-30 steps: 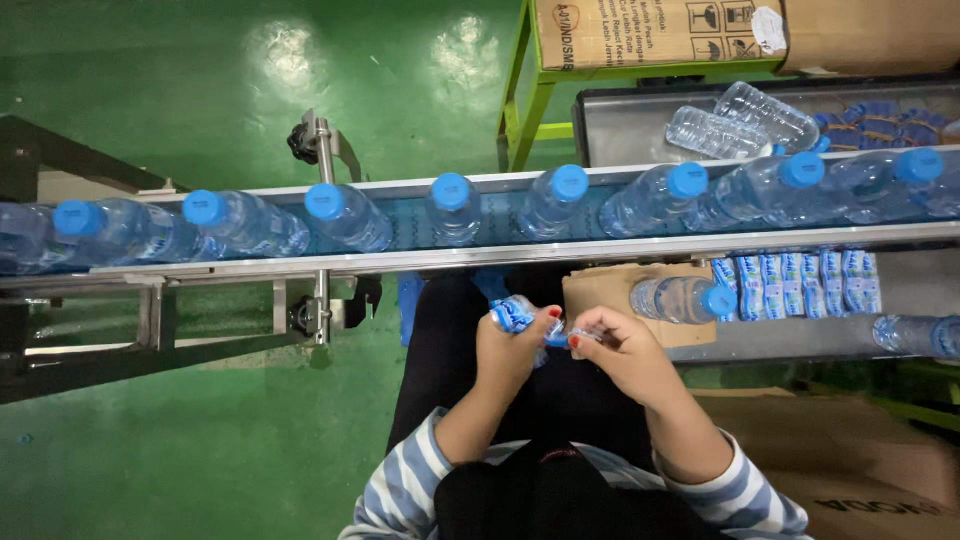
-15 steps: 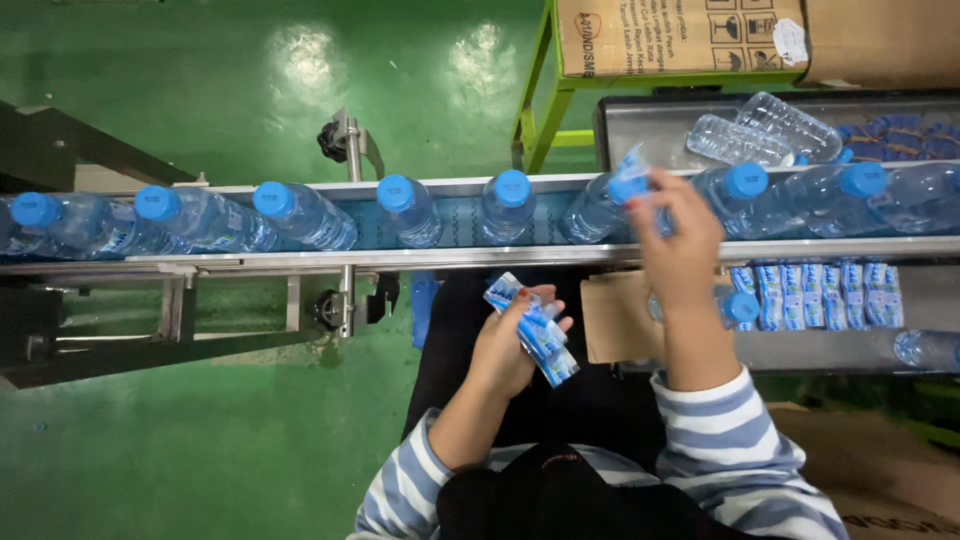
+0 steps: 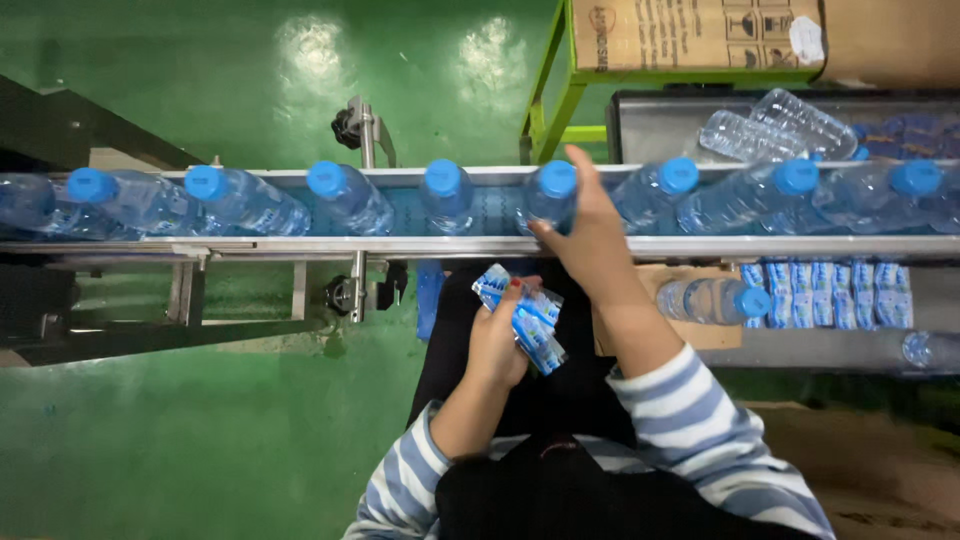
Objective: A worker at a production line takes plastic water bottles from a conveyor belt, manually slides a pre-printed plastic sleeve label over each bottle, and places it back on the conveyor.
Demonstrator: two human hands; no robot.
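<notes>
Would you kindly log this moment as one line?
left hand: holds labels | right hand: on bottle | conveyor: bottles in row

Bright overhead light glares in two patches on the green floor (edges slightly soft), shadows dark beneath the conveyor.

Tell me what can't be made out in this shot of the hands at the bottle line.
Head view only:
- Right hand covers part of a bottle; grip unclear.
- Left hand hides part of the label stack; count unclear.
- Leftmost bottle and one at the lower right are cut by the edges.
- Conveyor ends run out of frame.
</notes>
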